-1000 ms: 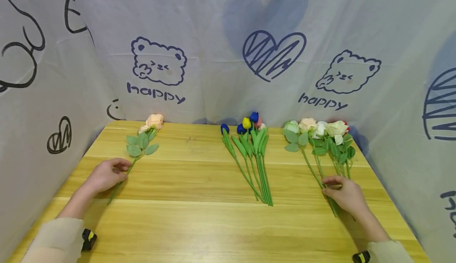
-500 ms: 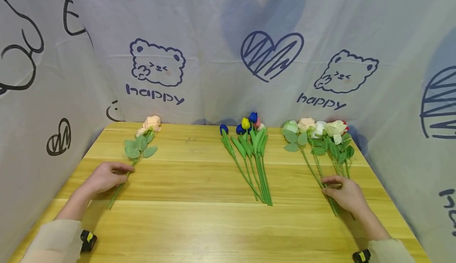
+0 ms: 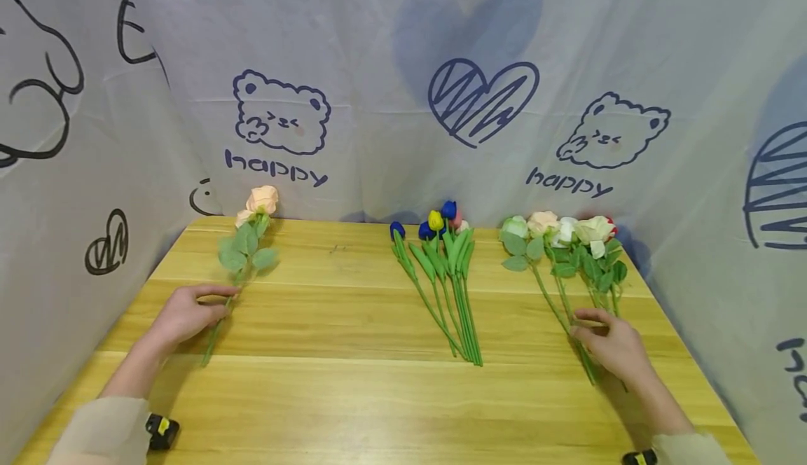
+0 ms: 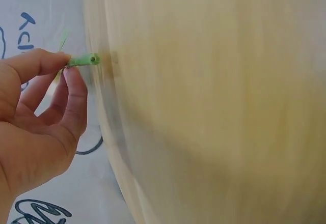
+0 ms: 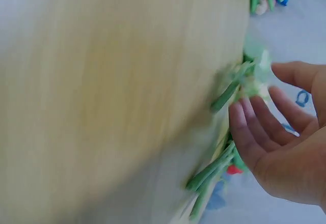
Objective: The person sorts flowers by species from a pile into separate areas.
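Note:
My left hand (image 3: 189, 316) pinches the green stem of an artificial peach rose (image 3: 261, 200) at the table's left side. In the left wrist view, the cut end of the stem (image 4: 86, 59) points out between thumb and fingertips. The bloom leans toward the back wall, with leaves (image 3: 242, 244) below it. My right hand (image 3: 613, 347) hovers over the lower stems (image 3: 557, 304) of a rose bunch on the right, its fingers loosely bent. The right wrist view shows a gap between thumb and fingers (image 5: 265, 124), with green stems (image 5: 226, 94) beyond them.
Several artificial tulips (image 3: 463, 297) in blue, yellow and pink lie mid-table, stems toward me. Green, peach, white and red rose heads (image 3: 545, 225) line the back right edge. A printed cloth (image 3: 372, 115) hangs behind and beside the wooden table (image 3: 340, 402).
The peach rose in my left hand has tilted up, its bloom rising past the table's back edge and shifting slightly left. My right hand stays nearly in place.

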A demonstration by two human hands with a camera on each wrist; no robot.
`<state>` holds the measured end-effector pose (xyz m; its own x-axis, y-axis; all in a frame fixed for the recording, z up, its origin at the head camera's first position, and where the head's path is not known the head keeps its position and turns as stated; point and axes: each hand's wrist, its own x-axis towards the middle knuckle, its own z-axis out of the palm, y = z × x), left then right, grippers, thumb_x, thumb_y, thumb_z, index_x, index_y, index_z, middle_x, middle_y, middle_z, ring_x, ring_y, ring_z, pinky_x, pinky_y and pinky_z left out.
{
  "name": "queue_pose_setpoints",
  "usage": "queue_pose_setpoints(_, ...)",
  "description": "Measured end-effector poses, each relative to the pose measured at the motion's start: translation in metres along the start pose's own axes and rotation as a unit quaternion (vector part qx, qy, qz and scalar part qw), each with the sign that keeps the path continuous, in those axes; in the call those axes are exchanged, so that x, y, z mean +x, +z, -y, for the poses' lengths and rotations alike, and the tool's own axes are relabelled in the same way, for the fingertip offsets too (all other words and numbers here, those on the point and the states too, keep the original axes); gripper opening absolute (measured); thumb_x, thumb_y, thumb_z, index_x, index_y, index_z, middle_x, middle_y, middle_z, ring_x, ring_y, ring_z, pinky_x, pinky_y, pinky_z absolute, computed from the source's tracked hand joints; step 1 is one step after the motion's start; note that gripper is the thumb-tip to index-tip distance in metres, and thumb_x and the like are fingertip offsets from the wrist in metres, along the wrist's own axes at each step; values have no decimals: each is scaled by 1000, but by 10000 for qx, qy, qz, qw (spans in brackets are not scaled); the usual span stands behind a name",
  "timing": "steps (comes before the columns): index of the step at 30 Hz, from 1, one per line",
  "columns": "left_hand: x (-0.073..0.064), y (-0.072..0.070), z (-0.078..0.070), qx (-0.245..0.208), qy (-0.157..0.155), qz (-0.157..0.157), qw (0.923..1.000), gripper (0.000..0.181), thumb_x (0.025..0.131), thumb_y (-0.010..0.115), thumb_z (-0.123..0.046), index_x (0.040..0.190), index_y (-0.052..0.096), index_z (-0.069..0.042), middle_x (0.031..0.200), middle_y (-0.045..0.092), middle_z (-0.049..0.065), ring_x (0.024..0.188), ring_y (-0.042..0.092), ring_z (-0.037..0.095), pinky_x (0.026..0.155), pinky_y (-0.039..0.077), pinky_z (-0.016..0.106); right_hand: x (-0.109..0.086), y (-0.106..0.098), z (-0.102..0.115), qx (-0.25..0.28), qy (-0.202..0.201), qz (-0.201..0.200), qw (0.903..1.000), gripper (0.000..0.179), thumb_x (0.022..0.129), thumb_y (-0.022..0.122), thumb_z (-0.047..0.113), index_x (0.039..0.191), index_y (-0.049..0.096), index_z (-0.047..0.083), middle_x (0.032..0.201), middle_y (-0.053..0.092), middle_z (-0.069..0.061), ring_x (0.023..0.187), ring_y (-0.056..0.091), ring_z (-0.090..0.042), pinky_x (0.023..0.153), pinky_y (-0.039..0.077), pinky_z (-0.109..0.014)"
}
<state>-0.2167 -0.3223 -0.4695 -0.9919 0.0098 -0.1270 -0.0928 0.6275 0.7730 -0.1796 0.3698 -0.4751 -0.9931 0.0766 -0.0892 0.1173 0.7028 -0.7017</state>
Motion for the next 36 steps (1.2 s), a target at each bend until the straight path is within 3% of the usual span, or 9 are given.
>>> queue_pose_setpoints(2,-3,2,-4,-155,-74,-149,9997,46,97,63,-7,142,62,1,114,69,29,60,49,10,51,41,28,-2,2,6,14,-52,-225,9997,55,105,62,35,148,54,2,136,62,-30,118,64,-45,74,57,-31)
queue_pose_setpoints(5,-6,7,-11,-339,-59,-436,9985,47,96,61,-6,143,62,-2,117,70,27,63,54,7,52,44,26,-6,8,20,150,-265,-712,9970,53,105,63,35,147,56,5,134,64,-27,119,63,-42,76,53,-21)
queue_pose_setpoints(9,-10,14,-23,-668,-3,-664,9956,49,98,64,-8,146,60,-2,146,55,28,85,65,4,65,54,27,-10,21,43,702,-558,-1080,9901,45,105,65,28,144,60,7,138,62,-20,114,64,-15,79,50,-8)
queue_pose_setpoints(12,-12,20,-35,-962,-8,-746,9926,50,98,64,-10,148,58,-4,150,52,27,93,66,4,66,53,27,-10,35,58,1113,-784,-1155,9839,40,105,65,23,142,62,8,141,60,-15,107,59,7,83,49,-7)
queue_pose_setpoints(14,-13,25,-44,-1116,11,-789,9906,50,99,64,-11,148,58,-5,149,54,25,94,67,4,66,51,28,-9,46,67,1337,-939,-1165,9797,38,105,65,20,140,64,8,140,61,-14,104,58,12,85,49,-7)
queue_pose_setpoints(22,-13,55,-83,-1758,290,-661,9818,48,101,67,-15,148,59,-7,153,53,13,100,64,-3,88,51,21,-8,87,109,2351,-1392,-820,9585,32,102,67,10,134,68,9,135,64,-10,113,65,-11,88,55,-17)
queue_pose_setpoints(25,-11,70,-98,-2180,433,-563,9734,47,100,67,-10,146,60,-5,153,52,10,105,63,-1,90,52,20,-9,100,124,2634,-1465,-585,9517,31,101,67,6,133,68,7,133,65,-13,114,66,-18,88,56,-20)
queue_pose_setpoints(30,-4,99,-125,-2699,589,-406,9602,45,98,68,-4,143,63,-5,150,56,8,110,63,6,91,54,21,-11,117,147,2940,-1550,-257,9428,31,100,67,1,130,69,5,131,65,-17,110,67,-19,87,59,-25)
queue_pose_setpoints(36,4,134,-155,-3084,852,-188,9473,43,96,68,1,139,66,-3,149,56,9,107,66,12,89,56,24,-14,139,169,3215,-1612,221,9328,30,97,67,-3,127,69,0,129,65,-18,104,68,-22,86,62,-42)
